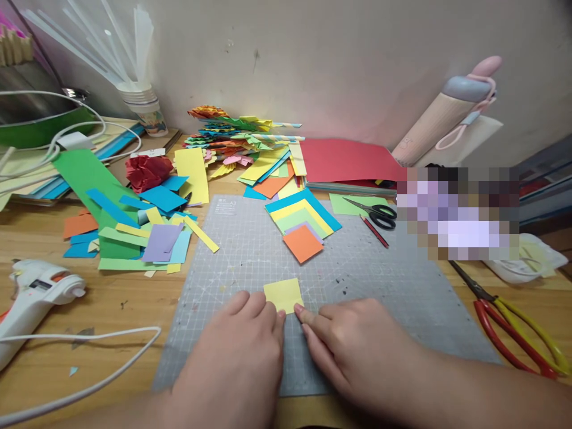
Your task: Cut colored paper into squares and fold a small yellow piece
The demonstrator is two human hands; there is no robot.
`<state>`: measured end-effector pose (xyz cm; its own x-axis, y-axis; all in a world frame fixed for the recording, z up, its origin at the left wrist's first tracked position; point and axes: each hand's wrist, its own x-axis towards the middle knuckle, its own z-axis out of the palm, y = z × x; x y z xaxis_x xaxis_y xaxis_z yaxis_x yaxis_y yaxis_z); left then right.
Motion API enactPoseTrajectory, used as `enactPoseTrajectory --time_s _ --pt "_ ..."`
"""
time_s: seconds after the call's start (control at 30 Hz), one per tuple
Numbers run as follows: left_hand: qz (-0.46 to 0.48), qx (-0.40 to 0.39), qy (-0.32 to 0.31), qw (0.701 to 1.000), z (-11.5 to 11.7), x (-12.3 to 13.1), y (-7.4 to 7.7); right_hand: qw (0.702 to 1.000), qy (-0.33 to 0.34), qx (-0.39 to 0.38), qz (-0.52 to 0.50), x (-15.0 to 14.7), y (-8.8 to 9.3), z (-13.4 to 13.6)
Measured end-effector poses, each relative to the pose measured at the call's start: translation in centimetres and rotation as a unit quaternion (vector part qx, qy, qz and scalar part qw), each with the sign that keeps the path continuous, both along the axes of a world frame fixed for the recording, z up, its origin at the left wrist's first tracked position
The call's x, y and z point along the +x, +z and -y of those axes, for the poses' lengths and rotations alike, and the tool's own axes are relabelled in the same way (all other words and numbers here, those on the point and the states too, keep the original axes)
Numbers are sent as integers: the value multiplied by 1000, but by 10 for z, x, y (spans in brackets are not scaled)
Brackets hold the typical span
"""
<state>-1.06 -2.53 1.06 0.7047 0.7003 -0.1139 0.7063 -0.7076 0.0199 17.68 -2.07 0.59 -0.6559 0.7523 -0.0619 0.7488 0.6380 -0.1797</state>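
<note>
A small yellow paper square [283, 294] lies on the grey cutting mat [250, 250] near its front edge. My left hand [236, 351] rests palm down with its fingertips pressed on the paper's near left edge. My right hand [353, 345] lies beside it, its index fingertip touching the paper's near right corner. Both hands press the paper flat; neither lifts it. Behind the paper sits a stack of coloured squares [304, 223], orange on top.
A white glue gun [36, 298] and its cable lie at left. Paper scraps [134, 226] and a red crumpled piece [147, 170] spread at back left. Black scissors [378, 213], a red pencil [374, 231], red-and-yellow scissors [513, 322] and red card [348, 159] are right.
</note>
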Motion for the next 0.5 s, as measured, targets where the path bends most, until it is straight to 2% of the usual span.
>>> enactPoseTrajectory --time_s 0.13,0.5 --pt "-32 -43 50 997 -1 -4 11 1000 -11 -15 6 2 3 -1" --pt "-20 -81 80 993 -10 -6 19 995 -64 -62 52 1 9 -8"
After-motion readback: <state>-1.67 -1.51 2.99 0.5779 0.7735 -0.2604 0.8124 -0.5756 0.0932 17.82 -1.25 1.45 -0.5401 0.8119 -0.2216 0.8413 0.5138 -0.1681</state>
